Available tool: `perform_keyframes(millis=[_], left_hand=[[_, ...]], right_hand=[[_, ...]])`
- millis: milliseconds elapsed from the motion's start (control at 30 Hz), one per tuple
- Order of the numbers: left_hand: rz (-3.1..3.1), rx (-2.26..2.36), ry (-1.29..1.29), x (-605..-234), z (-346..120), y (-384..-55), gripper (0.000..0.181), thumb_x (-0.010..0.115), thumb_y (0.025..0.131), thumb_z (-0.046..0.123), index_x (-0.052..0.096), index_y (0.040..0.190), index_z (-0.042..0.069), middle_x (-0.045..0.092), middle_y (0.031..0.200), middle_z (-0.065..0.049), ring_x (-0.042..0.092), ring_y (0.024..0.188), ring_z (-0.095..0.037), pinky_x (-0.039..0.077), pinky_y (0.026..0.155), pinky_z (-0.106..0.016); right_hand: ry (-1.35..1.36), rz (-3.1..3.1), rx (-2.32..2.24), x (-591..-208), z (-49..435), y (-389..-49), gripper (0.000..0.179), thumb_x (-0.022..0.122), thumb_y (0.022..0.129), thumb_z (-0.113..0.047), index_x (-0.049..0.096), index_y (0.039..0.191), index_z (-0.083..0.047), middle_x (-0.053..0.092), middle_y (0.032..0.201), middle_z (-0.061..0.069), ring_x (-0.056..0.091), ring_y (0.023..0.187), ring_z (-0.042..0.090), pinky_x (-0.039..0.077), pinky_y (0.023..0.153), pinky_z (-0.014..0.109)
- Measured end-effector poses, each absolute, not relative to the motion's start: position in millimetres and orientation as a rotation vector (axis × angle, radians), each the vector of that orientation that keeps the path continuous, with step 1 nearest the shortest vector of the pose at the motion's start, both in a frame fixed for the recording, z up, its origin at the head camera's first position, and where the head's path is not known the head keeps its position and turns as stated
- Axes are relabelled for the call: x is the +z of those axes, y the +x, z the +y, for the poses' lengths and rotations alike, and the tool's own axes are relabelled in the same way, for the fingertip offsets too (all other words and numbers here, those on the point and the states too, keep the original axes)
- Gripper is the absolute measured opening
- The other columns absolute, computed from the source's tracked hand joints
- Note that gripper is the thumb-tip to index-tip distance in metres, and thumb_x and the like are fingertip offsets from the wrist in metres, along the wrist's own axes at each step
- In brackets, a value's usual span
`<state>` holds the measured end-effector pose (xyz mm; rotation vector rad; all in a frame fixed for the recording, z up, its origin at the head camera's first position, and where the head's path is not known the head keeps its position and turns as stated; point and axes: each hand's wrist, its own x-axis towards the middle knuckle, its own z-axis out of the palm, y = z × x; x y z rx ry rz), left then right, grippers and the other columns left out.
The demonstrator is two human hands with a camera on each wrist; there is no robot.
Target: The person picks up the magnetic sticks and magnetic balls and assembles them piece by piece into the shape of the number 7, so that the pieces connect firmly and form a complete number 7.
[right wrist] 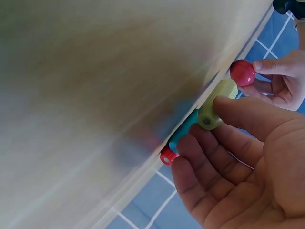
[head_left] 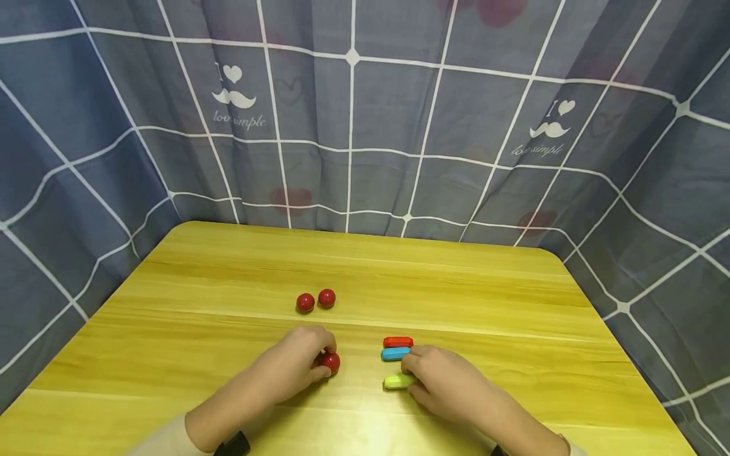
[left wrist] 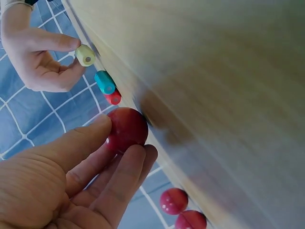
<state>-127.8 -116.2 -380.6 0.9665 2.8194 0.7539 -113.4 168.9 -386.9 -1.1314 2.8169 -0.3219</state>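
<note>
My left hand (head_left: pixel 296 361) pinches a glossy red ball (left wrist: pixel 127 129) between thumb and fingertips, at the table surface. Two more red balls (head_left: pixel 305 303) sit side by side farther back. With thumb and fingers my right hand (head_left: pixel 447 383) holds a yellow-green ribbed cylinder (head_left: pixel 398 381), whose end shows a small hole in the right wrist view. Just behind it lie a blue ribbed cylinder (head_left: pixel 396 353) and a red ribbed cylinder (head_left: pixel 398 342), close together and roughly parallel. The right fingertips are near the blue cylinder's right end; contact there is unclear.
The pieces rest on a yellow wood-grain table (head_left: pixel 485 285) with rounded far corners. A grey-blue curtain (head_left: pixel 388 120) with white grid lines hangs behind the table and along both sides. A dark band (head_left: pixel 232 444) is on the left wrist.
</note>
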Motion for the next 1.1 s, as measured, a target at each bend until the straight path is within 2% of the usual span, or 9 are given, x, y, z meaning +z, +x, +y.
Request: perform_keyframes(millis=[200, 500, 700, 1100], left_hand=[[2.809, 0.759, 0.989, -381.7, -113.0, -123.1, 0.020, 0.083, 0.076, 0.009, 0.064, 0.083, 0.009, 0.059, 0.080, 0.005, 0.053, 0.072, -0.009, 0.047, 0.062, -0.023], [2.750, 0.782, 0.998, -381.4, -106.3, -118.1, 0.018, 0.082, 0.078, 0.009, 0.065, 0.084, 0.009, 0.059, 0.081, 0.006, 0.055, 0.073, -0.006, 0.047, 0.063, -0.020], [2.714, 0.797, 1.010, -380.4, -103.7, -115.3, 0.018, 0.081, 0.079, 0.009, 0.065, 0.084, 0.010, 0.059, 0.080, 0.008, 0.055, 0.073, -0.005, 0.047, 0.062, -0.018], [2.644, 0.847, 1.000, -380.5, -97.1, -111.5, 0.020, 0.082, 0.078, 0.007, 0.063, 0.081, 0.012, 0.059, 0.078, 0.010, 0.057, 0.073, -0.001, 0.048, 0.064, -0.017]], right_hand=[[-1.146, 2.846, -0.361, -386.5, 173.5, -110.7, 0.013, 0.073, 0.083, -0.014, 0.065, 0.094, -0.013, 0.060, 0.088, -0.006, 0.047, 0.070, 0.001, 0.046, 0.062, 0.020], [-1.104, 2.876, -0.502, -384.4, 177.2, -105.5, 0.014, 0.071, 0.080, -0.009, 0.062, 0.087, -0.016, 0.055, 0.079, -0.012, 0.044, 0.063, 0.002, 0.042, 0.058, 0.019], [-1.155, 2.873, -0.610, -383.2, 176.9, -104.8, 0.012, 0.071, 0.081, -0.007, 0.063, 0.088, -0.014, 0.058, 0.076, -0.011, 0.043, 0.058, -0.001, 0.041, 0.053, 0.016], [-1.243, 2.876, -0.682, -386.4, 172.4, -105.4, 0.010, 0.072, 0.081, -0.008, 0.066, 0.084, -0.014, 0.060, 0.075, -0.012, 0.047, 0.060, -0.003, 0.042, 0.054, 0.012]])
